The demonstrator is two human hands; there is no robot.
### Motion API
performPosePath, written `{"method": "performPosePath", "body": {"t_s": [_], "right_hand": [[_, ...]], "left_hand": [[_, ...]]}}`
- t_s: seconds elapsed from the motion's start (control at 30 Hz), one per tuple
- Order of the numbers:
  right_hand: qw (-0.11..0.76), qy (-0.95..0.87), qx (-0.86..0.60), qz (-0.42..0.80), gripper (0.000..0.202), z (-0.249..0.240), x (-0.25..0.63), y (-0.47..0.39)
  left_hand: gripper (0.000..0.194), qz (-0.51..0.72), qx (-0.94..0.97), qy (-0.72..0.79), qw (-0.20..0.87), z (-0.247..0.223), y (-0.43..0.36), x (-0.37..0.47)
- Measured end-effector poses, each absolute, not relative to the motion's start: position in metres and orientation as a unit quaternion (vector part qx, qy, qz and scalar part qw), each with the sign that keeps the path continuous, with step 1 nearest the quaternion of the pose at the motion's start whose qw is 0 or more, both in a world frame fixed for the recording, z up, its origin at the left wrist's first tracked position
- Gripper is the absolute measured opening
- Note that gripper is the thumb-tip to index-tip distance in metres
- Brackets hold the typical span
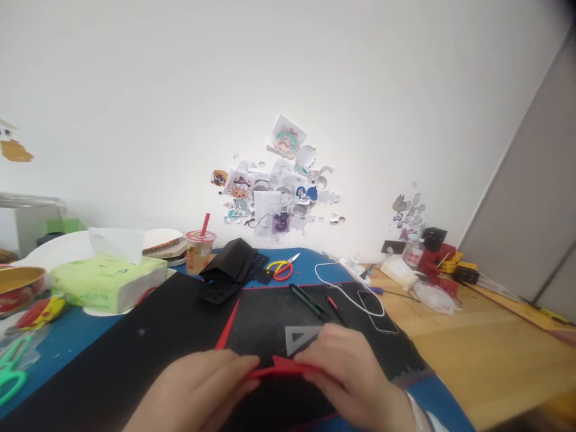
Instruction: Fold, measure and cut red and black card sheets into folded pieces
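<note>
Between both hands a thin red folded strip (288, 365), which looks like card or foam sheet, is held level above the black mat (189, 348). My left hand (198, 384) pinches its left end with thumb and fingers. On its right end, my right hand (346, 366) is closed in the same way. Just beyond the fingers lies a grey triangular set square (292, 341), partly covered by my right hand. Behind my left hand a pointed red piece (227, 327) rests flat on the mat. Slight blur hides the strip's exact folds.
Farther back lie a dark green pen or cutter (308, 302), scissors (283, 269), black folded sheets (231, 261) and a drink cup (198, 252). A phone (378, 315) with a white cable is at right. Left are a tissue pack (108, 282) and green scissors (12, 375).
</note>
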State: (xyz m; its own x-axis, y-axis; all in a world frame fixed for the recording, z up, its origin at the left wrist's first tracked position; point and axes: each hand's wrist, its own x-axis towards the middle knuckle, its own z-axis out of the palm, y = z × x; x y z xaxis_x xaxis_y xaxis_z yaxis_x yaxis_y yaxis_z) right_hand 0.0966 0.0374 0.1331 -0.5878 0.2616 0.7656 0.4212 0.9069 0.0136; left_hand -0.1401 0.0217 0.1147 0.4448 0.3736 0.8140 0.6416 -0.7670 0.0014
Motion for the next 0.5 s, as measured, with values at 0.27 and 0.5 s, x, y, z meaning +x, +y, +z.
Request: {"method": "performPosePath", "body": {"t_s": [0.27, 0.5], "right_hand": [[0.485, -0.708, -0.401, 0.32, 0.016, 0.13, 0.089, 0.074], [0.364, -0.878, -0.311, 0.024, 0.04, 0.088, 0.105, 0.075]], "left_hand": [[0.038, -0.462, -0.581, -0.429, -0.514, 0.131, 0.043, -0.126], [0.036, -0.416, -0.6, -0.459, -0.506, 0.075, 0.052, -0.124]]}}
